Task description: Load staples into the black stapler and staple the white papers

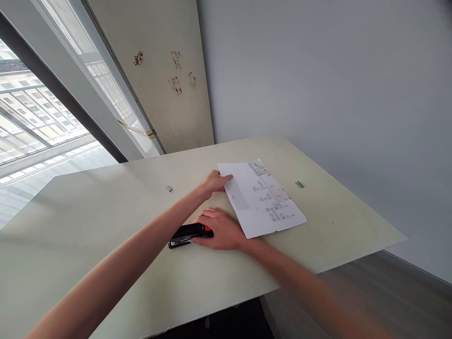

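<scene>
A printed white paper (254, 197) is raised at its left edge, where my left hand (215, 182) pinches it, thumb on top and fingers underneath. Below, my right hand (224, 230) is wrapped round the rear end of a black stapler (189, 234) with a red mark. The stapler lies on the pale table (116, 226), its front end pointing left. My right wrist is next to the paper's lower corner. My left forearm passes close to the stapler's front end.
A small metal piece (169, 189) lies on the table left of the paper. Another strip, seemingly staples (299, 184), is to the right. A grey wall (318, 84) stands behind the table, with a window (38, 103) at the left.
</scene>
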A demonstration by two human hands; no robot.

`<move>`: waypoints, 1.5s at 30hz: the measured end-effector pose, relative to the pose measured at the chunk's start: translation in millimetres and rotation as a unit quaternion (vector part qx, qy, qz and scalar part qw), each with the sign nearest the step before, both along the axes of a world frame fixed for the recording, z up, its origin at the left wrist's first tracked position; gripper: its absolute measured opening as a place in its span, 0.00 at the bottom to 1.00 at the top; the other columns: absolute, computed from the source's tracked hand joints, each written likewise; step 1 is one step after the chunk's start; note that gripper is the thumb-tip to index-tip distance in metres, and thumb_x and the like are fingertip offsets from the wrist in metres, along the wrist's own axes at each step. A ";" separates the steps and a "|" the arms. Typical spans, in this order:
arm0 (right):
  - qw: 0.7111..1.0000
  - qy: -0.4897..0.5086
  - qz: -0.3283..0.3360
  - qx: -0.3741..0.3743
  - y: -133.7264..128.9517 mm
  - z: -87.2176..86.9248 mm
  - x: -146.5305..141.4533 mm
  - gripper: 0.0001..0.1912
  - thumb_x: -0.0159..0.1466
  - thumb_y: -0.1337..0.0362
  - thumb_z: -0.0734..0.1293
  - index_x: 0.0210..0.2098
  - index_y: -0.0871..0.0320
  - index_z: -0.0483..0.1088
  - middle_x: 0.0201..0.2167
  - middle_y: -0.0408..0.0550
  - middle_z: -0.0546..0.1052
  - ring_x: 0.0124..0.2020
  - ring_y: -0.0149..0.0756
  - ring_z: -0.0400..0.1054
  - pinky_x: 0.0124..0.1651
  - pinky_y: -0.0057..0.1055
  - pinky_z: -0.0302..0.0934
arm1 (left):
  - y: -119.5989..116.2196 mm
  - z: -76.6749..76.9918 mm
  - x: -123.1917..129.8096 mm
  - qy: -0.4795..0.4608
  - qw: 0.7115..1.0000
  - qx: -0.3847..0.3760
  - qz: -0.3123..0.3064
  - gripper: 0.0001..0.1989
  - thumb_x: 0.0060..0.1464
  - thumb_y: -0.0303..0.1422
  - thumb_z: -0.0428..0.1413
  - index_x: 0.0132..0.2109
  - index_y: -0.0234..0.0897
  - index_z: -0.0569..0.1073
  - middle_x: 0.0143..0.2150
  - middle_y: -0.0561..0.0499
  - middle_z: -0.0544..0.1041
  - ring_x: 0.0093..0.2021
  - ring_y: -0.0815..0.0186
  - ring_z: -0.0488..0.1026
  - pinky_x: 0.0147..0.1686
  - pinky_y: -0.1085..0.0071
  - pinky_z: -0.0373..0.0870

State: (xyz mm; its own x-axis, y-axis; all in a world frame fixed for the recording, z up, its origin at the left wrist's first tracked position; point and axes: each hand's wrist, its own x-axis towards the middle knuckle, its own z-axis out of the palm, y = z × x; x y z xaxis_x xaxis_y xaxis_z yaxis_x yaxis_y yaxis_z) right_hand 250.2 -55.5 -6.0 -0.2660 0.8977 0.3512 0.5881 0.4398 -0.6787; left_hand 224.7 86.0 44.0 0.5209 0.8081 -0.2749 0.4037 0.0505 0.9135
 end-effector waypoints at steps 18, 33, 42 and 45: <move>0.993 -0.001 -0.047 -0.109 -66.2 32.5 -15.5 0.34 0.73 0.51 0.66 0.75 0.41 0.52 0.70 0.49 0.67 0.70 0.50 0.64 0.68 0.52 0.65 | -82.4 -0.6 -253.2 0.077 0.944 0.280 -0.158 0.24 0.65 0.49 0.59 0.63 0.48 0.71 0.62 0.46 0.78 0.62 0.52 0.75 0.62 0.57 0.72; 0.941 -0.087 -0.289 -0.153 -72.7 -21.8 29.8 0.33 0.77 0.43 0.53 0.75 0.50 0.57 0.79 0.47 0.51 0.80 0.46 0.39 0.80 0.59 0.34 | -88.9 -41.9 -252.3 0.050 0.946 0.304 -0.103 0.19 0.63 0.40 0.60 0.59 0.45 0.72 0.50 0.47 0.79 0.48 0.54 0.77 0.50 0.58 0.73; 0.955 0.103 -0.239 -0.139 -41.7 15.0 -7.5 0.25 0.75 0.45 0.58 0.67 0.45 0.65 0.70 0.51 0.69 0.71 0.49 0.64 0.70 0.54 0.62 | -86.0 -51.3 -252.5 0.031 0.948 0.314 -0.053 0.19 0.63 0.38 0.59 0.60 0.45 0.71 0.51 0.46 0.79 0.53 0.52 0.76 0.53 0.56 0.73; 0.949 0.198 -0.182 -0.165 -12.8 15.1 -27.3 0.22 0.76 0.47 0.58 0.62 0.49 0.67 0.65 0.53 0.75 0.63 0.43 0.72 0.67 0.47 0.65 | -82.4 -51.6 -252.2 0.036 0.948 0.316 -0.029 0.19 0.64 0.37 0.58 0.61 0.44 0.71 0.52 0.46 0.79 0.55 0.52 0.76 0.55 0.55 0.72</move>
State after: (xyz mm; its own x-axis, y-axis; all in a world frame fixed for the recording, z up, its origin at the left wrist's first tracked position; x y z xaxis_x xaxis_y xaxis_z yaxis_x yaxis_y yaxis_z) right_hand 222.9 -68.4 9.2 0.1770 0.9833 0.0428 0.3307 -0.0185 -0.9436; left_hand -27.5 3.6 -7.6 0.5682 0.7934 0.2182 0.4505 -0.5218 0.7244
